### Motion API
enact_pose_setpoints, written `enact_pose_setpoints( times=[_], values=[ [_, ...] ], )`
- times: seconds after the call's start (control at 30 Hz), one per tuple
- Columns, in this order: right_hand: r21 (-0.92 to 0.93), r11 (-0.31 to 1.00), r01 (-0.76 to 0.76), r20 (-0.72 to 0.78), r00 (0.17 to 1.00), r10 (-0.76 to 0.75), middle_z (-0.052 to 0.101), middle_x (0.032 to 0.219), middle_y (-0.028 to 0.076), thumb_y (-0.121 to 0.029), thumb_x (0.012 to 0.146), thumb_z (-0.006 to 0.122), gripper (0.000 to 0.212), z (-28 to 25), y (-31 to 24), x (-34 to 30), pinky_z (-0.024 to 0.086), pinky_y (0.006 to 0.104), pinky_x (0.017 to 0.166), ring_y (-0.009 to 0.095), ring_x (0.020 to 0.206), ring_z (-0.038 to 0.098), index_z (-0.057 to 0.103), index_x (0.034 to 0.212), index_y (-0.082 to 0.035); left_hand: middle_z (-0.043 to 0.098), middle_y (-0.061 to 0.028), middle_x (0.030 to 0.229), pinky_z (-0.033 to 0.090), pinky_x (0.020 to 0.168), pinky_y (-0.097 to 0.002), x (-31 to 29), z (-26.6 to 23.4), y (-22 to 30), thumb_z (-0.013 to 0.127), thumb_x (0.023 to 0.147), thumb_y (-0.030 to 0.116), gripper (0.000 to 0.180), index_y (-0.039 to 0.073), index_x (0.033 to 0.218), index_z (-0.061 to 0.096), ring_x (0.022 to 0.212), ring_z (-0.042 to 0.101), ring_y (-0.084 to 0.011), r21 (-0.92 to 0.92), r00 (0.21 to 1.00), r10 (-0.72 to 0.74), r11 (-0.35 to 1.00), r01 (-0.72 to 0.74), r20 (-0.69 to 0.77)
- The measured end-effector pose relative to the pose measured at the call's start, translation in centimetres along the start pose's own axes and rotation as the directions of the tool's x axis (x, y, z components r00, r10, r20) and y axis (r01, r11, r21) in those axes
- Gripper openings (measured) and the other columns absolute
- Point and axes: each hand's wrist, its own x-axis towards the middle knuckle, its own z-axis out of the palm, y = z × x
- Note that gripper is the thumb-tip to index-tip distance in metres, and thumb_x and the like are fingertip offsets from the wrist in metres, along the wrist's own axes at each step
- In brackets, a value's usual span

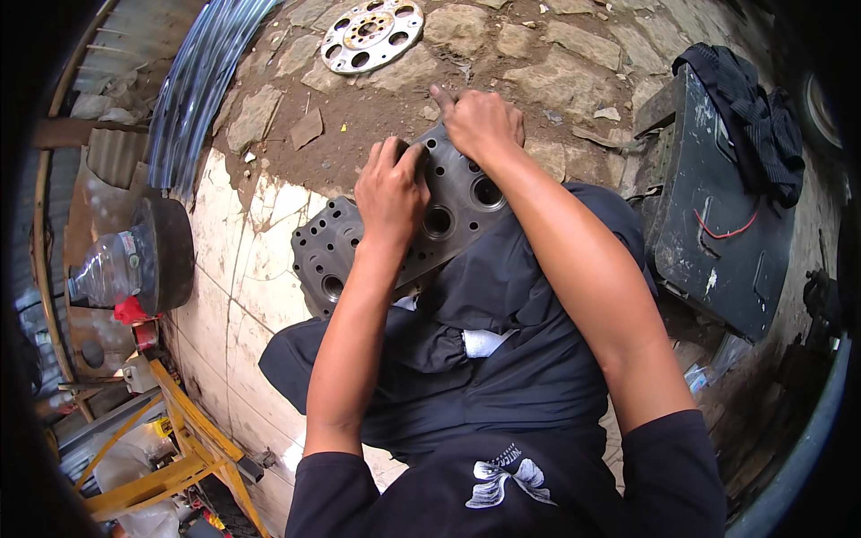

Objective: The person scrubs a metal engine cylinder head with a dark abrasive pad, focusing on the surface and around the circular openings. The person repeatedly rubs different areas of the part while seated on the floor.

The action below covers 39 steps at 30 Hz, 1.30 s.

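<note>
A grey metal cylinder head (461, 186) with large round bores and many small bolt holes lies slantwise in front of my folded legs. My left hand (393, 191) rests on its flat face, fingers curled in and closed; whatever they may hold is hidden. Farther right, my right hand (482, 128) is closed at the far right end of the cylinder head, with its thumb sticking out to the left. The fingers bend down out of sight there, and I cannot make out what is in them.
A round flywheel-like plate with holes (337, 48) lies on the stone paving ahead. At right stands a dark case (717, 224) with a cloth (749, 117) draped over it. On the left are clear corrugated sheet (202, 81), a plastic bottle (106, 267) and a yellow frame (170, 480).
</note>
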Motion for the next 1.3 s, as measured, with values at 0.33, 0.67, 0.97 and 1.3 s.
enact_pose_setpoints(
  times=[0.33,0.67,0.97,1.3],
  values=[
    [-0.017,1.0,-0.001,0.006,1.0,0.001,0.076,0.101,0.032,-0.073,0.106,0.039,0.084,0.0,0.0,-0.3,0.057,0.0613,0.092,0.051,0.105,0.074,0.082,0.102,0.0,0.068,-0.0087,0.103,0.057,0.083,-0.0459,-0.9,0.3,0.2,0.07,0.087,0.006,0.022,0.011,0.108,0.078,0.101,0.068,-0.0321,0.011,0.998,0.046,0.999,-0.045,-0.044],
    [-0.006,0.999,0.032,-0.022,0.999,-0.032,0.077,0.102,0.031,-0.072,0.107,0.039,0.084,-0.4,-0.1,-0.2,0.059,0.0591,0.09,0.05,0.103,0.075,0.082,0.101,0.0,0.068,-0.0081,0.102,0.057,0.082,-0.0452,-0.4,0.9,-0.7,0.068,0.087,0.004,0.024,0.011,0.107,0.079,0.1,0.067,-0.0324,0.006,0.995,0.065,0.998,-0.065,-0.076],
    [-0.027,0.999,0.03,-0.046,0.998,-0.031,0.078,0.104,0.03,-0.071,0.106,0.041,0.082,-0.2,0.0,-0.1,0.06,0.0568,0.089,0.048,0.103,0.076,0.083,0.102,0.0,0.066,-0.0077,0.102,0.057,0.083,-0.0447,0.4,0.4,-1.6,0.066,0.079,0.002,0.033,0.01,0.109,0.078,0.1,0.066,-0.0321,0.0,0.988,0.151,0.989,-0.151,-0.037],
    [-0.055,0.998,0.023,-0.018,1.0,-0.024,0.078,0.105,0.029,-0.071,0.106,0.042,0.082,-0.6,-0.5,-0.5,0.061,0.055,0.089,0.046,0.104,0.076,0.082,0.106,0.0,0.067,-0.0057,0.104,0.056,0.084,-0.0443,1.8,0.9,-1.4,0.064,0.081,0.005,0.035,0.015,0.111,0.078,0.102,0.065,-0.0298,0.055,0.988,0.152,0.987,-0.15,-0.039]
  ],
)
